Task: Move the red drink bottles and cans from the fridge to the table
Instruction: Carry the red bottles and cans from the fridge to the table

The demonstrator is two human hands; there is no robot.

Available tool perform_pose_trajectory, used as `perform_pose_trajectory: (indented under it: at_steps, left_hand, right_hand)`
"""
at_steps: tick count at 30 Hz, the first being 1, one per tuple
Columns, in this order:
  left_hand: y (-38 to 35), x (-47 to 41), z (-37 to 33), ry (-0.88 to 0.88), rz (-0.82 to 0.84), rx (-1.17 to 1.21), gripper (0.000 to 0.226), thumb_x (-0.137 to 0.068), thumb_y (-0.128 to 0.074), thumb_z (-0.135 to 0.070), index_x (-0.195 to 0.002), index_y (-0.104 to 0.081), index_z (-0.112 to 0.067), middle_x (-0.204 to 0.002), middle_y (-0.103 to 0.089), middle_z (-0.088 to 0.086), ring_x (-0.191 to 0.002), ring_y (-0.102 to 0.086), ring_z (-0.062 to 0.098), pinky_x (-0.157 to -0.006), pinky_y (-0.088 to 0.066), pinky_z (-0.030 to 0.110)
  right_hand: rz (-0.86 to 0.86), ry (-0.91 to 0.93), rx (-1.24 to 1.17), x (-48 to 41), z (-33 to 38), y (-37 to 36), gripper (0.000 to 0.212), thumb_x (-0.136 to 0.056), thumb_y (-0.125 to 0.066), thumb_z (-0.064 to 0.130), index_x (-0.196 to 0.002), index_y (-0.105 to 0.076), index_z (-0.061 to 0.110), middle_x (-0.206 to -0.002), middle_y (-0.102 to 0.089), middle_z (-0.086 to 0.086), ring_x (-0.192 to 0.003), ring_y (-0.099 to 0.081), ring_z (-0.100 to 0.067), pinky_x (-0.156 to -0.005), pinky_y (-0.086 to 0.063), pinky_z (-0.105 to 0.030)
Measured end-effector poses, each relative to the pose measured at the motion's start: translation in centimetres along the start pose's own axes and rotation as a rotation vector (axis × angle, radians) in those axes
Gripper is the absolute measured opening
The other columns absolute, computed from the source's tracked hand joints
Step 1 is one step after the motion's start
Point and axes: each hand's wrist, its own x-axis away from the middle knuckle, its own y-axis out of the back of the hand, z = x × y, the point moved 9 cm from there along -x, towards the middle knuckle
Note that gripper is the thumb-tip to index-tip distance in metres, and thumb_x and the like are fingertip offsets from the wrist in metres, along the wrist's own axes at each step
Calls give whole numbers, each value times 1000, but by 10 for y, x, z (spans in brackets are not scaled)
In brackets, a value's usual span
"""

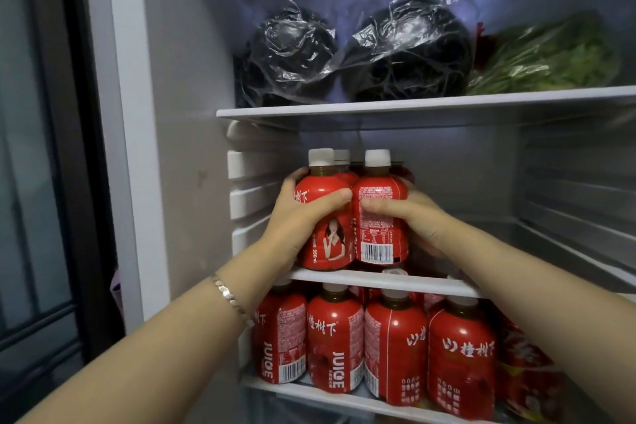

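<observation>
Two red juice bottles with white caps stand side by side at the front of the fridge's middle shelf (430, 282). My left hand (292, 217) is wrapped around the left bottle (327, 241), thumb across its front. My right hand (416, 217) grips the right bottle (377, 237) from its right side. More red bottles (344, 169) stand behind them, partly hidden. On the lower shelf (309, 389) stands a row of several red juice bottles (395, 344).
The top shelf (413, 105) holds two dark bundles in clear plastic bags (406, 52) and bagged leafy greens (550, 58). The fridge's left inner wall (186, 148) is close to my left hand. A dark door frame (79, 148) stands further left.
</observation>
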Motion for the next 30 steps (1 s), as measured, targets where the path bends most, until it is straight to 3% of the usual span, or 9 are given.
perform_pose_trajectory:
  at_steps: [4,10,12,15,18,22,24,28,30]
  left_hand:
    - [0,-2,4,12,10,27,81,-55,-85,-30,-128,-50,-19,-110,-67,9,-95,-68,25,-83,-57,41]
    - [-3,4,-4,2,22,19,55,-61,-83,-24,-109,-58,-18,-103,-69,11,-87,-69,23,-76,-56,37]
    - [-5,10,-10,-14,37,-7,60,-52,-86,-27,-105,-59,-19,-98,-70,8,-83,-69,20,-72,-55,35]
    - [-7,27,-29,-71,48,1,54,-57,-84,-22,-104,-58,-18,-96,-68,5,-82,-68,19,-70,-56,33]
    - [-7,47,-51,-135,33,20,43,-68,-80,-17,-103,-56,-19,-99,-68,6,-84,-68,18,-72,-58,31]
    - [0,86,-77,-173,-9,48,60,-54,-82,-29,-107,-58,-16,-103,-70,10,-91,-70,26,-77,-58,40]
    - [10,104,-85,-191,-43,9,67,-50,-82,-33,-110,-58,-15,-103,-71,8,-89,-71,24,-75,-59,38]
    - [45,173,-83,-141,-194,-64,65,-55,-79,-30,-114,-56,-15,-102,-71,6,-87,-71,21,-72,-59,35]
    - [57,197,-78,-136,-240,-48,50,-56,-76,-25,-103,-60,-17,-91,-72,2,-78,-72,15,-65,-58,28]
  right_hand:
    - [30,5,-25,1,3,-5,50,-55,-72,26,-103,-60,20,-97,-70,-6,-85,-68,-19,-78,-56,-30]
    - [-92,8,-68,16,9,-1,68,-51,-77,22,-115,-59,9,-101,-70,-11,-87,-68,-23,-77,-56,-33]
    - [-148,28,-93,27,15,1,56,-59,-79,14,-111,-60,8,-96,-70,-10,-83,-68,-22,-74,-55,-32]
    - [-193,83,-88,46,35,0,34,-66,-78,8,-94,-61,17,-88,-70,-4,-80,-68,-21,-74,-56,-34]
    - [-204,164,-48,65,65,-3,36,-65,-79,8,-95,-62,18,-86,-71,-1,-77,-69,-16,-70,-57,-30]
    - [-90,238,-24,93,101,-21,32,-57,-82,10,-84,-69,19,-80,-74,0,-74,-71,-14,-68,-58,-29]
    - [-37,223,-28,102,102,-34,32,-49,-85,13,-76,-71,21,-76,-74,1,-73,-71,-14,-68,-58,-29]
    - [127,170,-94,132,90,-82,42,-43,-86,16,-80,-68,21,-77,-75,2,-74,-72,-14,-70,-57,-31]
    - [164,149,-120,145,79,-100,45,-42,-87,17,-82,-67,22,-77,-74,4,-74,-72,-14,-69,-56,-31]
